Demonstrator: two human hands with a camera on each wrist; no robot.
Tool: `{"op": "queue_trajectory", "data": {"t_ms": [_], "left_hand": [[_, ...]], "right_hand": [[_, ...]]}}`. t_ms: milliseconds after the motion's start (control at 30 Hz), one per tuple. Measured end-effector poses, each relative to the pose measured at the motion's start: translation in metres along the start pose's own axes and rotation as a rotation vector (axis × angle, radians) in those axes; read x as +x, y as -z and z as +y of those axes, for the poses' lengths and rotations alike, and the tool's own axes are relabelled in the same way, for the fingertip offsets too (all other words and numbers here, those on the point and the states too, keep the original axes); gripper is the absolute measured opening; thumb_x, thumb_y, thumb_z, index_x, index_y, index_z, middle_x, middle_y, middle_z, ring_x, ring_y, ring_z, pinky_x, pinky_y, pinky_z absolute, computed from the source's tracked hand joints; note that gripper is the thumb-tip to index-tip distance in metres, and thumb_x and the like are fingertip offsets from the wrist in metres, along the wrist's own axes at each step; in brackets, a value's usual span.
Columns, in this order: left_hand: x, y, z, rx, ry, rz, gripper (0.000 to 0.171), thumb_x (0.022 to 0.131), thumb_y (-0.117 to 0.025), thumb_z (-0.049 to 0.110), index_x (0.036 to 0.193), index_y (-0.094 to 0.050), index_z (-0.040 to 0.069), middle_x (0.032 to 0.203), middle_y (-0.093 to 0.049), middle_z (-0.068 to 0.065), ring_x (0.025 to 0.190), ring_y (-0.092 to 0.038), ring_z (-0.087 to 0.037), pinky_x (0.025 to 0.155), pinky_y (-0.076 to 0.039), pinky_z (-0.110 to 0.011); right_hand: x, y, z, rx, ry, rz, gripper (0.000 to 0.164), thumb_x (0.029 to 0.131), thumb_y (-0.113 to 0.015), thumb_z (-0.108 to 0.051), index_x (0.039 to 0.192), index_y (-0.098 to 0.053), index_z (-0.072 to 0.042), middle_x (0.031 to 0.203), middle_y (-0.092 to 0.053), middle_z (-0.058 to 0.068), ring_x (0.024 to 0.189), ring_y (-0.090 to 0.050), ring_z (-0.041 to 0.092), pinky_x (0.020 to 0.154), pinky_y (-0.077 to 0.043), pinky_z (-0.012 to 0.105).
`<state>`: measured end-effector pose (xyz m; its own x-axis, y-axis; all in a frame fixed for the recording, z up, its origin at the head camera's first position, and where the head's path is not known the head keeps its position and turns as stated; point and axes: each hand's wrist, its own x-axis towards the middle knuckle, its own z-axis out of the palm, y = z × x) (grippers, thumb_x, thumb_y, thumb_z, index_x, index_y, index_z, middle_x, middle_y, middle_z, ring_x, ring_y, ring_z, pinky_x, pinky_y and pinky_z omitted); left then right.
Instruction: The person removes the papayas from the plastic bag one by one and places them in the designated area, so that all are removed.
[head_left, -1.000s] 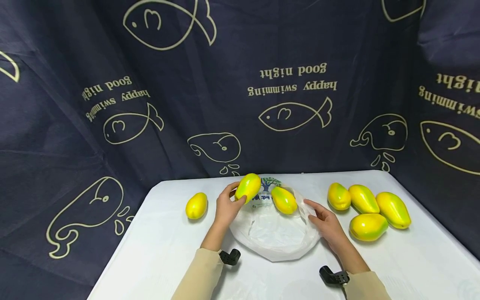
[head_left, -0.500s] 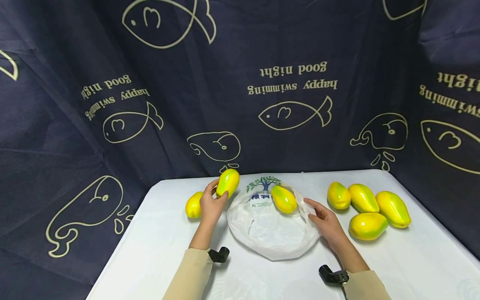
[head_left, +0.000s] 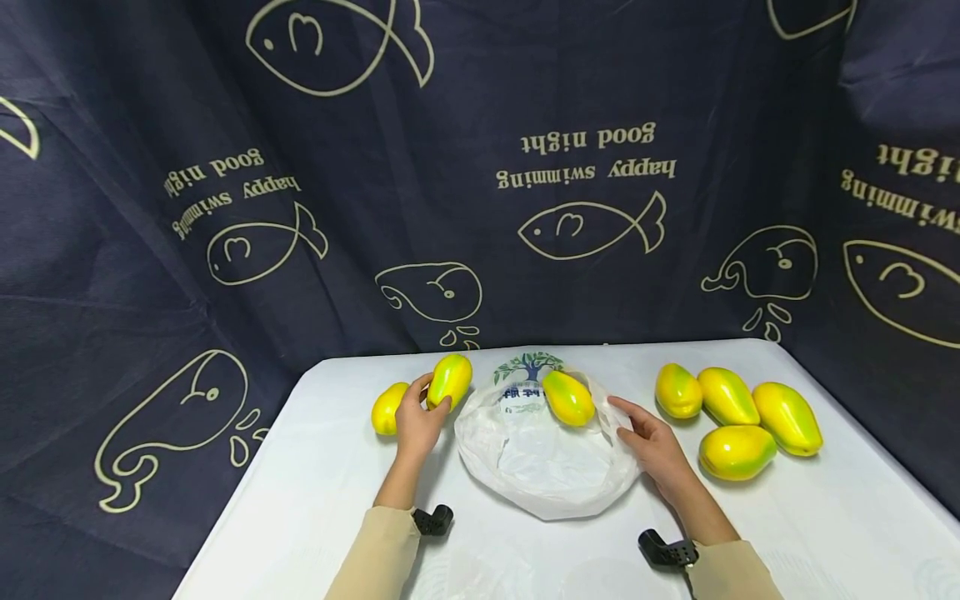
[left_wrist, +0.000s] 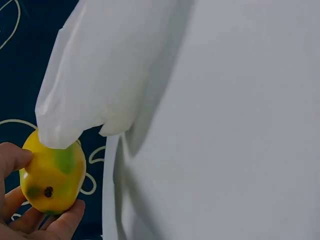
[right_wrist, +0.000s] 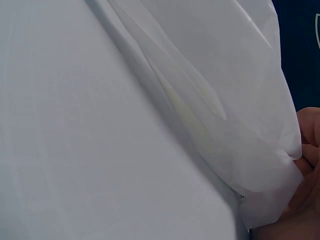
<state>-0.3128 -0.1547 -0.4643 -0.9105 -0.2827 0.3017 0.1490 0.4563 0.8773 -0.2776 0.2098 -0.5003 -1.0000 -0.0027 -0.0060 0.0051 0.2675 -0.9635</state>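
My left hand (head_left: 418,427) grips a yellow-green papaya (head_left: 451,381) just left of a white plastic bag (head_left: 551,504). In the left wrist view, the thumb and fingers curl round this papaya (left_wrist: 52,175), its brown-spotted end facing the camera. My right hand (head_left: 654,446) holds the bag's right rim, and in the right wrist view the fingers (right_wrist: 310,155) pinch the gathered plastic. The bag's mouth gapes wide, with one papaya (head_left: 567,400) at its back right part. Another papaya (head_left: 387,410) lies on the table behind the left hand, partly covered by it.
Several papayas (head_left: 726,397) lie grouped on the right side of the white table (head_left: 300,517). A dark blue curtain (head_left: 450,167) with fish drawings hangs behind the table and along both sides.
My left hand has moved left, away from above the bag, with the papaya in it, then lowered slightly. The right hand and the bag's right rim have stayed in place.
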Motion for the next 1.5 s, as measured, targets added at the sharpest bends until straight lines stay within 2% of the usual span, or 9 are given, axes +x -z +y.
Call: {"op": "queue_trajectory", "data": {"t_ms": [233,567,833,1233,1500], "left_hand": [[-0.004,-0.002,-0.009,0.035,0.011,-0.009,0.053,0.083,-0.076,0.010,0.133,-0.060,0.002,0.135,-0.062,-0.019,0.121,-0.063,-0.039,0.100,-0.054,-0.047],[-0.009,-0.001,-0.011,0.094,0.021,-0.013,0.051,0.083,-0.075,0.007,0.131,-0.060,-0.002,0.128,-0.064,-0.023,0.112,-0.065,-0.039,0.094,-0.056,-0.049],[-0.010,0.001,-0.012,0.107,0.052,-0.001,0.053,0.084,-0.074,0.007,0.133,-0.058,-0.003,0.129,-0.064,-0.024,0.114,-0.064,-0.038,0.098,-0.054,-0.050],[-0.010,-0.001,-0.010,0.118,0.042,0.002,0.055,0.084,-0.075,0.009,0.134,-0.057,-0.003,0.126,-0.063,-0.025,0.113,-0.061,-0.038,0.101,-0.051,-0.052],[-0.011,-0.001,-0.008,0.132,0.001,0.021,0.055,0.083,-0.075,0.007,0.134,-0.057,-0.004,0.129,-0.061,-0.028,0.119,-0.059,-0.042,0.103,-0.049,-0.054]], "right_hand": [[-0.002,0.000,-0.002,0.007,0.010,-0.010,0.055,0.100,-0.049,-0.003,0.152,-0.042,-0.015,0.165,-0.029,0.009,0.155,-0.019,0.031,0.124,-0.022,0.052],[-0.002,0.000,-0.001,0.010,0.013,-0.007,0.054,0.100,-0.050,-0.003,0.152,-0.043,-0.016,0.165,-0.030,0.008,0.155,-0.019,0.031,0.124,-0.023,0.051],[-0.002,0.000,-0.002,0.001,0.008,-0.014,0.054,0.100,-0.051,-0.004,0.152,-0.043,-0.016,0.165,-0.029,0.009,0.155,-0.019,0.033,0.124,-0.021,0.053],[-0.001,0.001,0.000,0.005,0.020,-0.012,0.054,0.099,-0.051,-0.003,0.151,-0.043,-0.014,0.164,-0.030,0.010,0.155,-0.018,0.032,0.124,-0.021,0.052],[0.000,0.001,0.001,-0.006,0.002,-0.006,0.054,0.099,-0.051,-0.004,0.151,-0.044,-0.016,0.164,-0.031,0.009,0.155,-0.020,0.032,0.124,-0.023,0.052]]}}
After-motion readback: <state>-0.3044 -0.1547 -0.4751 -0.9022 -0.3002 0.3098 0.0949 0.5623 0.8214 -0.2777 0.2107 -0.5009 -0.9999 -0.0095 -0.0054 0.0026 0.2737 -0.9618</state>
